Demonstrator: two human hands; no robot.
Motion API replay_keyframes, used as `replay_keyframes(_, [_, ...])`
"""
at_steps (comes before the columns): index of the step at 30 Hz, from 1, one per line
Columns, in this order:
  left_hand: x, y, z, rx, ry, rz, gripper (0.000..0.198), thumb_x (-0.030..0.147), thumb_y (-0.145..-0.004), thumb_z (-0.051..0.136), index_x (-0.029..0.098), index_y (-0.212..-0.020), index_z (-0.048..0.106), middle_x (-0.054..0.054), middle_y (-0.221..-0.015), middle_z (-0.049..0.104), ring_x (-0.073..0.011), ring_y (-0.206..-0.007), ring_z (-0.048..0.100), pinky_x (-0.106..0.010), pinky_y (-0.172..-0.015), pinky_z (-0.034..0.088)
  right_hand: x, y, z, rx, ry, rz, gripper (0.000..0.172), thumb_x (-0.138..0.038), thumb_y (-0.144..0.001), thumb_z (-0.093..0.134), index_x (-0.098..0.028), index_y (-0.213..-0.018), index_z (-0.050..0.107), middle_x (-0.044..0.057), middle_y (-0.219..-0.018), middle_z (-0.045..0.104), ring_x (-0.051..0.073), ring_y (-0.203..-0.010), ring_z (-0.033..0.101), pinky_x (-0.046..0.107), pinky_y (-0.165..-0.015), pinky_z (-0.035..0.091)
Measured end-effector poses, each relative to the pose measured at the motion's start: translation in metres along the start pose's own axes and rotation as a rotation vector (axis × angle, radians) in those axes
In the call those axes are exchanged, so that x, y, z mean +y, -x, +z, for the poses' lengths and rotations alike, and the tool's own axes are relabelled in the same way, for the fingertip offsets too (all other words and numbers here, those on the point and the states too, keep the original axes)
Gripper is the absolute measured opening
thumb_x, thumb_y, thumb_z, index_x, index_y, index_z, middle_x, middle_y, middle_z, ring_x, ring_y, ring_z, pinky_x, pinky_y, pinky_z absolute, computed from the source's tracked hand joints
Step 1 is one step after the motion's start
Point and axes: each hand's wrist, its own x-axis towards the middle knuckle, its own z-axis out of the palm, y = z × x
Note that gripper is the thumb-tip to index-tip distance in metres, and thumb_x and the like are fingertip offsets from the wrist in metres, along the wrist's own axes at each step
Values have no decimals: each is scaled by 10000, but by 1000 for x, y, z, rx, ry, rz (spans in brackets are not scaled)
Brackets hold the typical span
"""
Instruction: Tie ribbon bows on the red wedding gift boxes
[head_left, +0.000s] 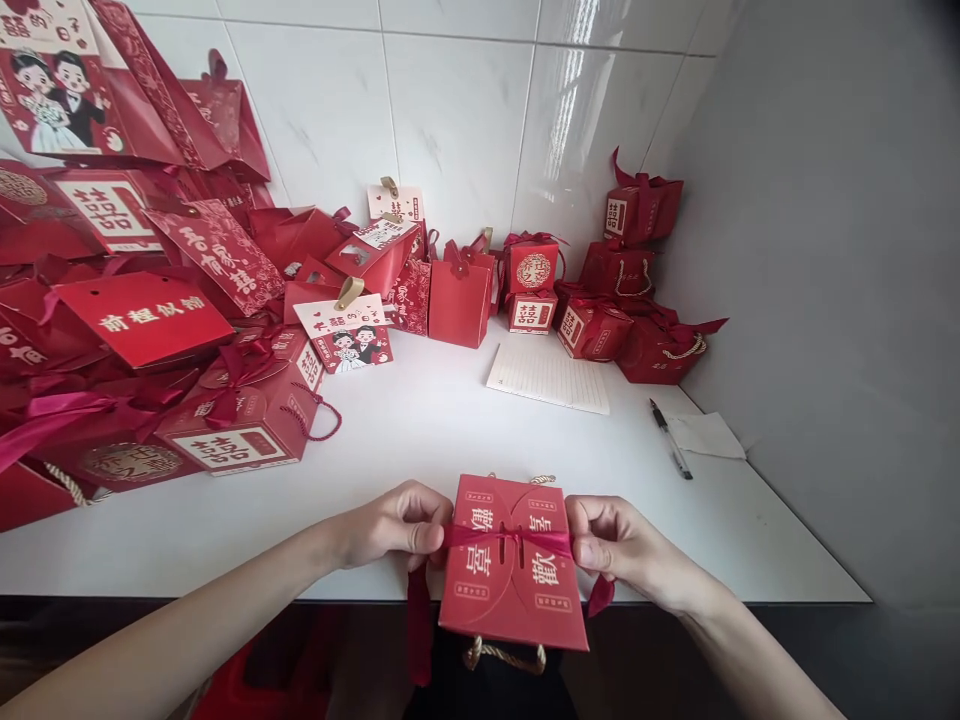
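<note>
A small red gift box (514, 590) with white characters and rope handles lies at the near edge of the white table (420, 440), partly overhanging it. A dark red ribbon (510, 538) runs across the box top, its ends hanging down at both sides. My left hand (397, 525) pinches the ribbon at the box's left side, fingers closed. My right hand (626, 550) pinches the ribbon at the right side, fingers closed as well.
A heap of red gift boxes and bags (150, 300) fills the left of the table. Several more small red boxes (600, 290) line the tiled back wall. A lined notepad (549, 378), a pen (670, 438) and a folded tissue (705, 435) lie at the right.
</note>
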Motion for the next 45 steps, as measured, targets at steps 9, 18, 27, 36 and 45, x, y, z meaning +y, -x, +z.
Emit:
replay_keyframes(9, [8, 3, 5, 66, -43, -84, 461, 536, -672, 658, 135, -562, 459, 29, -532, 481, -61, -467, 419, -197, -453, 310, -5, -1, 1, 8, 66, 75, 437, -557, -673, 696, -150, -662, 538, -8, -619, 519, 71, -480, 414, 199, -446, 304])
replay_keyframes(18, [53, 17, 32, 215, -196, -239, 380, 471, -727, 610, 131, -621, 476, 43, -514, 462, -32, -402, 331, -191, -412, 213, -57, 16, 16, 117, 517, 118, 446, -587, -739, 600, -162, -609, 553, -14, -578, 480, 116, -565, 438, 237, -562, 363])
replay_keyframes(27, [81, 19, 58, 468, -642, -194, 307, 459, -730, 561, 169, -780, 472, 56, -621, 443, -55, -461, 345, -203, -448, 273, -72, 4, 59, 252, 408, -144, 311, -480, -771, 599, -178, -701, 623, 65, -1033, 604, 219, -927, 537, 316, -795, 430])
replay_keyframes(36, [85, 26, 69, 447, -1253, -29, 230, 332, -810, 421, 176, -691, 542, 1, -662, 553, -126, -573, 477, -229, -522, 309, -53, -14, 67, 216, 386, -261, 369, -506, -786, 568, -175, -904, 681, 49, -851, 665, 215, -809, 590, 332, -743, 459])
replay_keyframes(45, [88, 28, 64, 487, -1348, 16, 251, 296, -806, 422, 179, -723, 628, -42, -789, 630, -174, -709, 568, -242, -590, 357, -42, -16, 71, 262, 545, -371, 272, -362, -846, 479, -192, -937, 671, 49, -934, 644, 211, -850, 579, 316, -754, 443])
